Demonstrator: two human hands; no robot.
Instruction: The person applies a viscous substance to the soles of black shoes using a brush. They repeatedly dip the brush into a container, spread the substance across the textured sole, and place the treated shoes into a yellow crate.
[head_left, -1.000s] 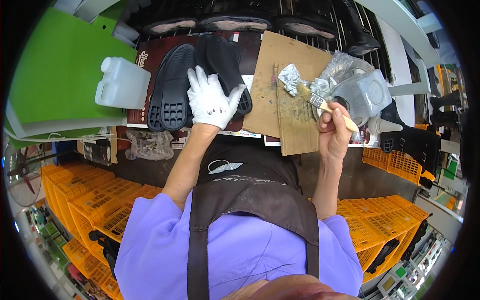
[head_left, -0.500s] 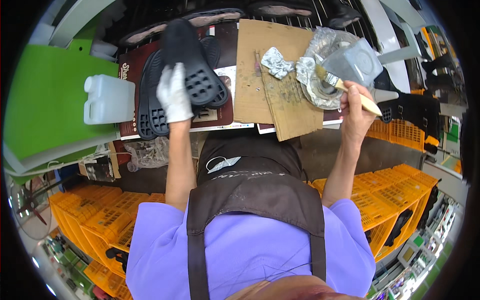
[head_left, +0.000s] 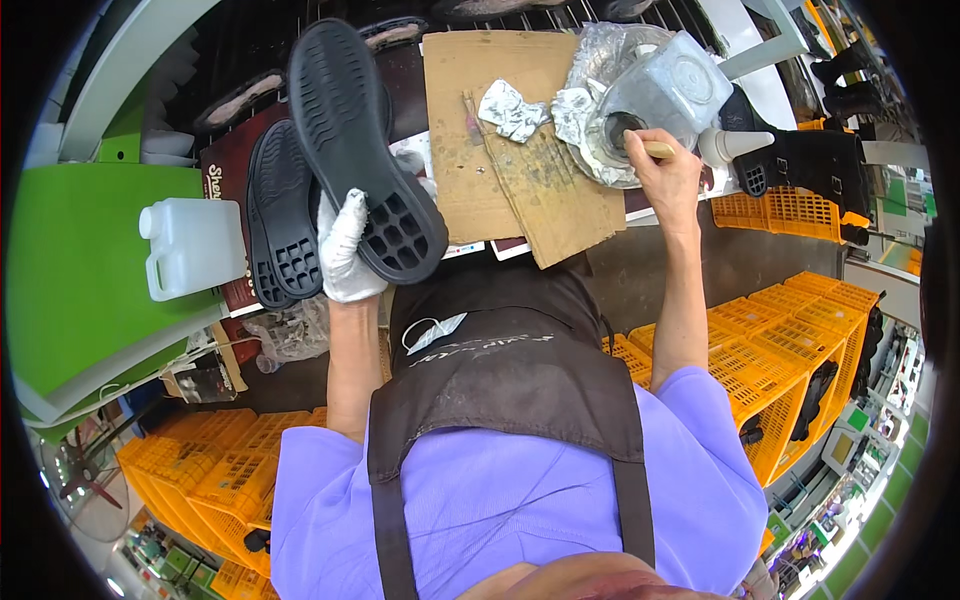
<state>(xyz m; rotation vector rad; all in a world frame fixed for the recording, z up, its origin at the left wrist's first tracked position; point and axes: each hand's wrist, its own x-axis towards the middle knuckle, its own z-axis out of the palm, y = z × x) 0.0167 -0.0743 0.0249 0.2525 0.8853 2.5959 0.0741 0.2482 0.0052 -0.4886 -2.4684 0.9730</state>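
My left hand (head_left: 348, 245), in a white glove, grips a black shoe sole (head_left: 350, 120) by its heel half. The sole is lifted and tilted, its treaded underside showing, with square hollows at the heel. More black soles (head_left: 283, 205) lie stacked beside it on the left. My bare right hand (head_left: 664, 172) is closed round the light wooden handle of a brush (head_left: 658, 149). The brush's bristles are hidden, down at the dark mouth of a clear cut plastic jug (head_left: 690, 85) lying on its side. Crumpled, stained white wrapping (head_left: 590, 125) surrounds that mouth.
Stained cardboard (head_left: 500, 70) covers the table's middle, bearing a crumpled white cloth (head_left: 512, 110). A white plastic canister (head_left: 195, 245) stands on the left by a green surface (head_left: 90, 270). A nozzle bottle (head_left: 735, 145) and black boot (head_left: 815, 160) lie right. Orange crates (head_left: 790, 320) stand behind me.
My left hand has raised the sole off the stack and brought it nearer. The brush has gone from above the wrapping down to the jug's mouth. The whole view has shifted slightly.
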